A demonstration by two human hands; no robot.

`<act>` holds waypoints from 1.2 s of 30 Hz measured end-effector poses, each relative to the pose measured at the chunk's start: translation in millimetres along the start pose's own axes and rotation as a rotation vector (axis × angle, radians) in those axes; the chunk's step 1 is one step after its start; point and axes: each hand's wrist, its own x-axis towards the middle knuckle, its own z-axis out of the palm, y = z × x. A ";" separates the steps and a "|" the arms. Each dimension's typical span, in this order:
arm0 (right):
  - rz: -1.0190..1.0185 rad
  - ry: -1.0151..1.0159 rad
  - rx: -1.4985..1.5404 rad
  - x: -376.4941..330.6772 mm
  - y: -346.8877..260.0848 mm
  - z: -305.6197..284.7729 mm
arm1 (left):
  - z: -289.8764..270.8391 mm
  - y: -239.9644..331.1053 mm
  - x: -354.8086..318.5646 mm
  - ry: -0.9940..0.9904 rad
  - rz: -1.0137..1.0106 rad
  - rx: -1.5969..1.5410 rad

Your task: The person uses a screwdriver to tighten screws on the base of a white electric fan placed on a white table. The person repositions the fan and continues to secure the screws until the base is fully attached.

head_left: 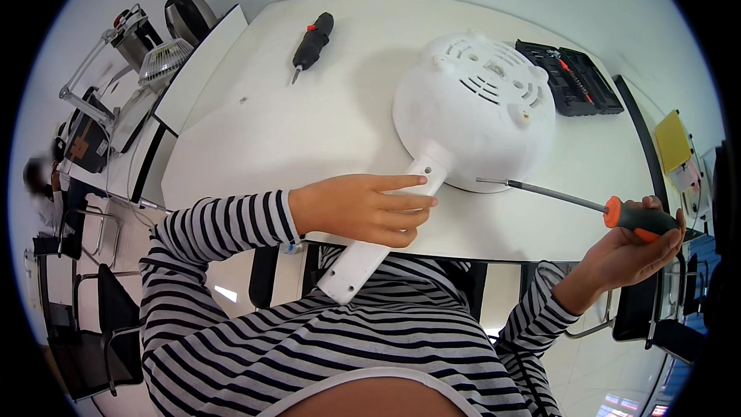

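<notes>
A white electric pot [432,108] lies upside down on the table, its vented base and small feet facing up. Its long handle [355,270] points toward me and reaches past the table's front edge, with screw holes along its underside. My left hand [363,210] grips the handle near its middle, fingers laid across it and the index finger close to an upper hole. In my right hand [617,259], closed round its orange and black grip, is a screwdriver [559,196]. The shaft points left, its tip just in front of the pot and apart from the handle.
A black electric screwdriver [312,44] lies at the far left of the white table [255,131]. Beyond the pot sits an open black tool case [575,81]. Kettles [191,15] and a lamp stand on a side table at left. Chairs [116,324] surround the table.
</notes>
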 end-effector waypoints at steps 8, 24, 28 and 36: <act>-0.131 -0.007 -0.060 26.1 3.4 -22.7 | 29.6 -15.5 64.8 0.075 -0.002 0.014; -0.333 -0.327 -0.269 86.4 -6.4 -1.2 | 70.3 16.2 191.5 0.239 -0.115 0.048; -0.376 -0.410 -0.303 87.5 -11.8 21.7 | 72.4 26.0 206.9 0.083 -0.218 0.215; -0.491 -0.665 -0.102 88.4 -17.2 71.0 | 55.4 57.2 222.9 -0.214 -0.427 0.369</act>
